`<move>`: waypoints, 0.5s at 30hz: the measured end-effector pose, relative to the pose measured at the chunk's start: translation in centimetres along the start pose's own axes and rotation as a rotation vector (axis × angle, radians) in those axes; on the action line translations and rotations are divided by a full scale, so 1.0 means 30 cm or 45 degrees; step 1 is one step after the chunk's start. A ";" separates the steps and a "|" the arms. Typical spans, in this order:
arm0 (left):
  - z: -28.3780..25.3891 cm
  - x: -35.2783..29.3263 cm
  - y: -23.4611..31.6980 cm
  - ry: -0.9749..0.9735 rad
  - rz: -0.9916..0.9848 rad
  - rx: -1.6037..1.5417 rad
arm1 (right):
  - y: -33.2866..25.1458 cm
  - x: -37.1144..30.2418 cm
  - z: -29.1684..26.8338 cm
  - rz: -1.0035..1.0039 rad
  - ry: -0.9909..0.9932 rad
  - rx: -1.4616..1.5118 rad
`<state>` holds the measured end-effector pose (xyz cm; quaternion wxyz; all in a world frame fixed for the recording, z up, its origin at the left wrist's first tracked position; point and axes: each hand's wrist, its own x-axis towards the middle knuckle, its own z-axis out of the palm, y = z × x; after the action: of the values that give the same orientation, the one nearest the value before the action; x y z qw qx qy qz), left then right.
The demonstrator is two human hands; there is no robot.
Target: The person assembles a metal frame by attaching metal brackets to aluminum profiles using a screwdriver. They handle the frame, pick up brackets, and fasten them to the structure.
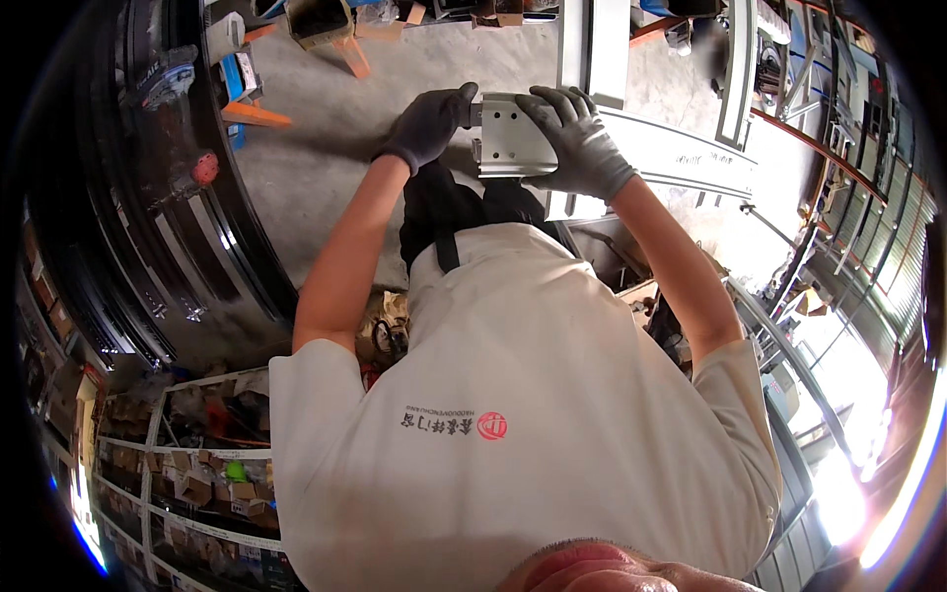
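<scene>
A white metal profile with several dark holes near its end lies across in front of me and runs off to the right. My left hand, in a dark grey glove, is closed at its left end. A small grey metal piece shows between those fingers and the profile; my palm hides the rest of it. From the right, my right hand, in a light grey glove, grips the profile beside the holes, its fingers over the far side and its thumb low at the near edge.
White upright profiles stand beyond the work. Dark long profiles are racked at my left. Orange-legged stands rest on the concrete floor. Shelves with boxes are at lower left. Strong light comes from the right.
</scene>
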<state>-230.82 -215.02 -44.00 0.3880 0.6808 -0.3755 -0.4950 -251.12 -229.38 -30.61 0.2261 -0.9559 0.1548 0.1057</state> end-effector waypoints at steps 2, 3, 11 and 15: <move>-0.013 -0.011 0.079 0.027 0.010 0.163 | 0.019 -0.003 0.022 -0.030 0.055 -0.027; -0.019 -0.013 0.107 0.044 0.017 0.245 | 0.026 -0.005 0.034 -0.048 0.083 -0.042; 0.035 0.030 -0.028 -0.026 -0.051 -0.070 | 0.027 -0.005 0.033 -0.034 0.066 -0.008; 0.043 0.031 -0.025 -0.096 -0.122 -0.237 | 0.037 -0.012 0.039 -0.032 0.046 0.001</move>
<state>-231.76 -215.75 -45.29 0.4109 0.6399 -0.3094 -0.5709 -251.99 -229.68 -31.98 0.2251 -0.9594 0.1469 0.0856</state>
